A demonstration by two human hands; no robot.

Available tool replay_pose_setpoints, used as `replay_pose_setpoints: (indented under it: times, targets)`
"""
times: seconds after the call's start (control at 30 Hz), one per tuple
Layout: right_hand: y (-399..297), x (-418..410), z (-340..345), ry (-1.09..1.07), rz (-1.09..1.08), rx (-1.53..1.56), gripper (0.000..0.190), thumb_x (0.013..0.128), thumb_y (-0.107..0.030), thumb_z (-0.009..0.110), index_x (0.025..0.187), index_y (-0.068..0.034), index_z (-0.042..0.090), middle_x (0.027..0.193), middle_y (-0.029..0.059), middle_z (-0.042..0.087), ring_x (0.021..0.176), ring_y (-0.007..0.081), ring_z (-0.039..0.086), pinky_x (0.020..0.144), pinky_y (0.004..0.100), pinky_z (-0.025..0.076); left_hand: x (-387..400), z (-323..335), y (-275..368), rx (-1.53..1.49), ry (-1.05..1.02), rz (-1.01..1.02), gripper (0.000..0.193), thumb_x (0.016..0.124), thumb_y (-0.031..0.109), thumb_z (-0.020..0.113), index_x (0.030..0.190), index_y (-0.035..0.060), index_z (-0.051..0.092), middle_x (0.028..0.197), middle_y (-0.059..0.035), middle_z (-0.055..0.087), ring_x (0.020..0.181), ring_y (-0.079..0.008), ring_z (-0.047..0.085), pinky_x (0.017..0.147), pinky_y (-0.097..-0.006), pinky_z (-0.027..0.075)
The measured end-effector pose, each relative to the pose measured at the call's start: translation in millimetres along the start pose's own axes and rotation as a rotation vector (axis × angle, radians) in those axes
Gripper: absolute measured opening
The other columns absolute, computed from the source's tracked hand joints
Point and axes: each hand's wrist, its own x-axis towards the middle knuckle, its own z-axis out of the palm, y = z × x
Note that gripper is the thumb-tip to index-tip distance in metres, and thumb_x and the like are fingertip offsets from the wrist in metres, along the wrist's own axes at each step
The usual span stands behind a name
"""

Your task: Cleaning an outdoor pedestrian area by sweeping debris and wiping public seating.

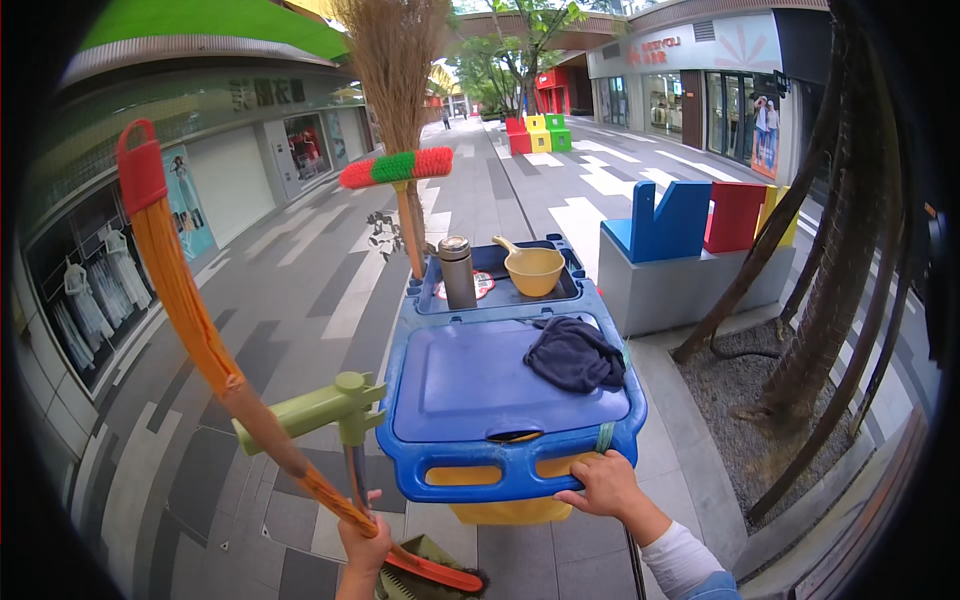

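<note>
My left hand (364, 540) is closed around a long orange broom handle (187, 292) and the grey pole (355, 472) of a long-handled dustpan. The handle looks bent by the lens and ends at the upper left in a red cap (141, 171). At the pole's top is an olive-green grip (311, 412); below my hand the green dustpan (420, 551) is partly hidden by the broom's lower end. My right hand (600, 484) grips the blue push handle (517, 454) of a cleaning cart, whose blue lid (465, 382) carries a crumpled dark cloth (574, 354).
The cart's front tray (487, 300) holds a grey thermos (457, 274) and a yellow dipper (534, 270). A red-green brush (397, 166) and a twig broom (394, 75) stand upright there. Right are a tree trunk (810, 360) and a concrete bench base (675, 296). Shopfronts line both sides.
</note>
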Motion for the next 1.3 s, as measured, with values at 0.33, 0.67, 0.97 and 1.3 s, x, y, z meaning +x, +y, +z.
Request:
replay_pose_setpoints:
  times: [0.33,0.67,0.97,1.3]
  targets:
    - [0,2,6,-0.013,0.016,0.003,0.043,0.068,-0.050,0.055,0.068,-0.008,0.054,0.062,0.0073,0.056,0.060,0.0236,0.055,0.064,0.0340,0.039,5,43,0,0.022,-0.169,0.046,0.057,0.063,-0.002,0.051,0.118,0.0034,0.036,0.072,-0.0015,0.044,0.057,-0.0082,0.043,0.051,-0.0207,0.038]
    - [5,-1,5,-0.043,-0.016,0.007,0.043,0.070,-0.051,0.053,0.070,-0.007,0.054,0.062,0.0089,0.056,0.060,0.0238,0.055,0.064,0.0344,0.039,1,50,4,0.097,-0.303,0.007,0.068,0.059,0.000,0.049,0.124,0.0016,0.030,0.121,-0.0099,0.040,0.053,-0.0131,0.044,0.053,-0.0239,0.039]
    - [21,10,22,0.088,-0.105,0.013,0.041,0.070,-0.050,0.052,0.066,-0.009,0.049,0.059,0.0059,0.051,0.056,0.0213,0.054,0.058,0.0316,0.038,4,72,-23,0.203,-0.294,0.060,0.074,0.059,-0.006,0.044,0.129,0.0040,0.021,0.101,-0.0071,0.044,0.064,-0.0121,0.041,0.059,-0.0223,0.037]
    - [62,85,86,0.077,-0.100,0.091,0.041,0.071,-0.048,0.053,0.068,-0.007,0.049,0.063,0.0082,0.053,0.060,0.0244,0.054,0.064,0.0336,0.039,70,133,-103,0.159,-0.130,0.235,0.059,0.059,-0.010,0.039,0.117,0.0023,0.035,0.115,-0.0088,0.038,0.106,-0.0207,0.037,0.089,-0.0261,0.027]
